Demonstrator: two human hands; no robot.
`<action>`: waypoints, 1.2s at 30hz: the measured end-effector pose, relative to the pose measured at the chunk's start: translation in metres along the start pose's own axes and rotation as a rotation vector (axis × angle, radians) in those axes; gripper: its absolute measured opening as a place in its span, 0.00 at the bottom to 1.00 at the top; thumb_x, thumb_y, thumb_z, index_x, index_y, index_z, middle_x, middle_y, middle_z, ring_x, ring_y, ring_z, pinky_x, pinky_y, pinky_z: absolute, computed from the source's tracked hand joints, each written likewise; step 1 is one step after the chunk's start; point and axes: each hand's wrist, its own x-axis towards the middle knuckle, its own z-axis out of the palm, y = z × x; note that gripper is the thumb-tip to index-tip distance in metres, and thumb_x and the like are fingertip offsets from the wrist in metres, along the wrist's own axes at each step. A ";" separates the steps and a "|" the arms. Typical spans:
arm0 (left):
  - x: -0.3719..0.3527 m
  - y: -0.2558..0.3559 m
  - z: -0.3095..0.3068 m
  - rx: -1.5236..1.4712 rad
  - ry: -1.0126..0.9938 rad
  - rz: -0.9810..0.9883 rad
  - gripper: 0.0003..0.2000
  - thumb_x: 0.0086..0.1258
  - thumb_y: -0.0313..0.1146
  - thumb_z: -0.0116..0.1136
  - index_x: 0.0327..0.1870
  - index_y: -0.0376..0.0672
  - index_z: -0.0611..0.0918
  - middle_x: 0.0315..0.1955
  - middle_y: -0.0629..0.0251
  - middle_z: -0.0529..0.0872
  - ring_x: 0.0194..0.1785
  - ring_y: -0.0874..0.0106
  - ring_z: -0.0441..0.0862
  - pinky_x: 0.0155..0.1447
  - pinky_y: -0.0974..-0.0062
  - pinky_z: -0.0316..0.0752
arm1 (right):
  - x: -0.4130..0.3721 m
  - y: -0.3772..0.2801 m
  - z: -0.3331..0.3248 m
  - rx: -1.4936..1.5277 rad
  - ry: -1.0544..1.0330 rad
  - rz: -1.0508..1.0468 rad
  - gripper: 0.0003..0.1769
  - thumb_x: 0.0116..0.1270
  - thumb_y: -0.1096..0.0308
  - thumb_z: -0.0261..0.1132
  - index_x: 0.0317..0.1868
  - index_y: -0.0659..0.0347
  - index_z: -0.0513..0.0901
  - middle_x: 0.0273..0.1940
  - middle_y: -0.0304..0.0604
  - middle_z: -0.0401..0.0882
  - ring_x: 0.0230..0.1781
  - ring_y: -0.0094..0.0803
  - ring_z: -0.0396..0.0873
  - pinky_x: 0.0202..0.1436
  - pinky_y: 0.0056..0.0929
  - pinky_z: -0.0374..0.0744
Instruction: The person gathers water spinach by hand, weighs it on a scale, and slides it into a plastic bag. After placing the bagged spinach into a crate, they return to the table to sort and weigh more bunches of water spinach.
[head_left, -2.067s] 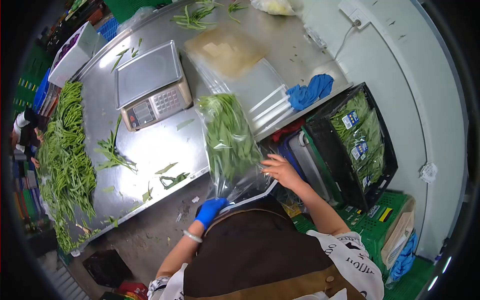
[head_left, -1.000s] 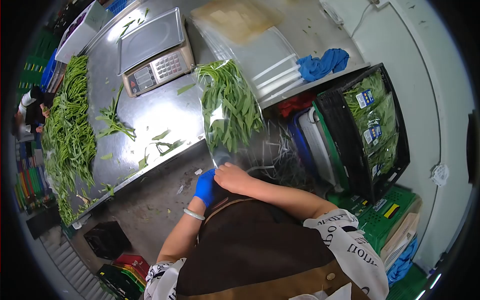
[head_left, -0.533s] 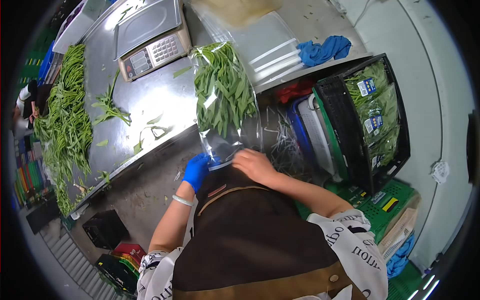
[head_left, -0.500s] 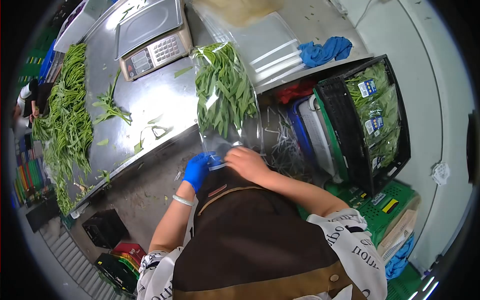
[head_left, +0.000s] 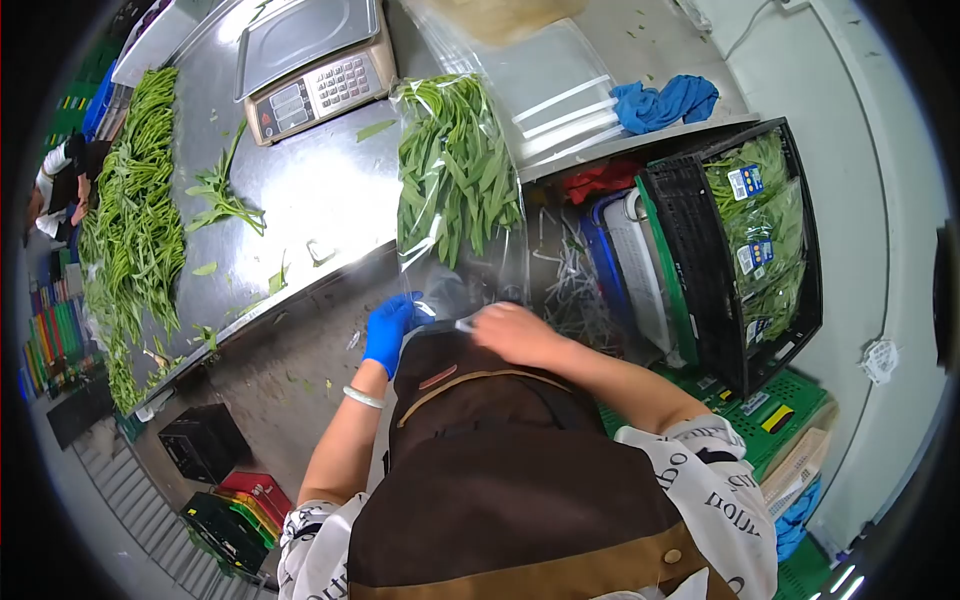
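A clear plastic bag (head_left: pixel 468 284) lies over the table's front edge, its open end toward me. Leafy green stems (head_left: pixel 456 185) fill its far part, with leaf tips pointing my way. My left hand (head_left: pixel 388 326), in a blue glove, is closed on the left corner of the bag's near end. Bare, my right hand (head_left: pixel 514 334) pinches the near end on the right, close against my brown apron (head_left: pixel 500 480). Its fingertips are partly hidden.
A scale (head_left: pixel 318 80) stands on the steel table (head_left: pixel 310 185), right of a long heap of greens (head_left: pixel 135 220). Flat plastic bags (head_left: pixel 540 75) and a blue cloth (head_left: pixel 665 103) lie at the back right. A black crate (head_left: pixel 690 260) holds labelled packs. A co-worker (head_left: pixel 65 185) stands far left.
My right hand has shifted slightly right along the bag's near end, and my left hand slightly left, so the end is spread wider. The view has shifted a little.
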 end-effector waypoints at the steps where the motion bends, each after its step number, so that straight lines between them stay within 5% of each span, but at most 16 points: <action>1: -0.002 0.001 -0.002 0.030 -0.005 0.021 0.13 0.73 0.28 0.47 0.53 0.33 0.78 0.38 0.56 0.85 0.40 0.68 0.84 0.50 0.72 0.78 | -0.038 0.011 0.011 -0.085 -0.030 0.109 0.04 0.59 0.66 0.59 0.31 0.56 0.77 0.34 0.40 0.74 0.42 0.36 0.74 0.47 0.35 0.73; 3: -0.006 0.004 -0.006 0.095 -0.022 0.062 0.14 0.74 0.30 0.48 0.55 0.33 0.77 0.39 0.55 0.85 0.41 0.67 0.84 0.51 0.71 0.78 | -0.144 0.040 0.041 -0.268 -0.420 0.299 0.08 0.60 0.69 0.58 0.39 0.59 0.80 0.43 0.43 0.78 0.51 0.39 0.75 0.55 0.35 0.73; 4: -0.006 0.004 -0.011 0.129 -0.063 0.055 0.14 0.74 0.30 0.48 0.56 0.33 0.76 0.39 0.56 0.85 0.42 0.67 0.84 0.51 0.71 0.78 | -0.193 0.049 0.058 -0.111 -1.055 0.752 0.15 0.57 0.70 0.60 0.46 0.62 0.80 0.51 0.48 0.77 0.58 0.41 0.72 0.59 0.39 0.72; 7: 0.009 0.001 -0.041 0.332 -0.031 0.172 0.18 0.72 0.30 0.53 0.60 0.35 0.74 0.42 0.58 0.85 0.44 0.66 0.84 0.53 0.70 0.77 | -0.205 0.045 0.031 0.046 -1.135 0.982 0.20 0.57 0.72 0.60 0.51 0.61 0.78 0.55 0.50 0.75 0.61 0.44 0.70 0.59 0.42 0.71; 9: 0.024 -0.016 -0.060 0.606 0.195 0.403 0.22 0.68 0.29 0.58 0.63 0.38 0.73 0.46 0.58 0.85 0.46 0.62 0.83 0.55 0.67 0.76 | -0.188 0.036 0.004 -0.076 -0.810 0.868 0.22 0.57 0.73 0.59 0.54 0.59 0.77 0.55 0.50 0.74 0.61 0.45 0.69 0.60 0.42 0.70; 11: 0.021 0.015 -0.044 1.072 0.302 0.760 0.26 0.62 0.27 0.62 0.63 0.42 0.73 0.51 0.59 0.82 0.51 0.58 0.80 0.58 0.64 0.73 | -0.116 0.041 -0.028 -0.330 -0.076 0.627 0.22 0.57 0.74 0.57 0.55 0.56 0.76 0.54 0.46 0.74 0.60 0.43 0.68 0.61 0.41 0.68; 13: 0.026 0.034 -0.025 1.339 0.316 0.980 0.29 0.57 0.28 0.65 0.63 0.45 0.73 0.55 0.59 0.80 0.56 0.57 0.77 0.60 0.62 0.70 | -0.050 0.049 -0.049 -0.490 0.135 0.502 0.21 0.57 0.72 0.58 0.54 0.57 0.75 0.54 0.44 0.73 0.60 0.42 0.68 0.62 0.41 0.68; 20: 0.047 0.039 -0.022 1.545 0.044 1.271 0.25 0.55 0.28 0.63 0.57 0.50 0.78 0.58 0.65 0.78 0.59 0.61 0.74 0.60 0.62 0.68 | 0.011 0.090 -0.050 -0.418 0.159 0.024 0.08 0.56 0.70 0.60 0.38 0.58 0.77 0.52 0.41 0.76 0.58 0.39 0.71 0.63 0.40 0.69; 23: 0.051 0.063 -0.030 1.386 -0.164 1.223 0.22 0.56 0.28 0.62 0.56 0.48 0.80 0.51 0.62 0.82 0.52 0.61 0.79 0.55 0.66 0.72 | 0.010 0.098 -0.061 -0.095 0.191 0.140 0.04 0.60 0.71 0.60 0.34 0.61 0.75 0.45 0.42 0.79 0.54 0.41 0.75 0.61 0.38 0.72; 25: 0.046 0.076 -0.035 1.141 -0.186 0.966 0.18 0.61 0.29 0.60 0.54 0.45 0.81 0.47 0.63 0.84 0.47 0.65 0.81 0.52 0.70 0.74 | 0.006 0.097 -0.071 0.207 0.187 0.388 0.03 0.65 0.71 0.58 0.36 0.62 0.75 0.43 0.43 0.80 0.52 0.42 0.77 0.59 0.36 0.73; 26: 0.044 0.081 -0.036 1.018 -0.197 0.838 0.16 0.64 0.29 0.58 0.53 0.44 0.81 0.45 0.63 0.84 0.45 0.68 0.82 0.50 0.73 0.75 | 0.006 0.095 -0.074 0.624 0.246 0.613 0.05 0.71 0.72 0.53 0.37 0.63 0.74 0.40 0.44 0.81 0.46 0.40 0.80 0.55 0.33 0.75; 29: 0.053 0.108 -0.019 0.548 -0.246 0.463 0.12 0.73 0.31 0.50 0.51 0.39 0.81 0.40 0.65 0.85 0.40 0.75 0.80 0.48 0.77 0.75 | 0.002 0.129 -0.059 1.033 0.345 0.624 0.07 0.73 0.70 0.50 0.38 0.63 0.73 0.38 0.45 0.82 0.41 0.35 0.81 0.50 0.29 0.76; 33: 0.100 0.096 -0.019 0.291 -0.097 0.124 0.14 0.74 0.34 0.45 0.45 0.37 0.83 0.36 0.67 0.84 0.38 0.78 0.79 0.46 0.78 0.74 | 0.013 0.137 -0.041 1.213 0.393 1.051 0.11 0.73 0.63 0.51 0.36 0.59 0.75 0.30 0.41 0.82 0.33 0.27 0.80 0.42 0.24 0.76; 36: 0.113 0.085 -0.017 0.219 -0.106 0.059 0.14 0.74 0.35 0.43 0.40 0.38 0.82 0.31 0.69 0.82 0.34 0.79 0.76 0.41 0.80 0.72 | 0.013 0.133 -0.025 1.220 0.539 1.121 0.11 0.73 0.63 0.52 0.36 0.60 0.76 0.29 0.40 0.81 0.30 0.27 0.80 0.40 0.24 0.76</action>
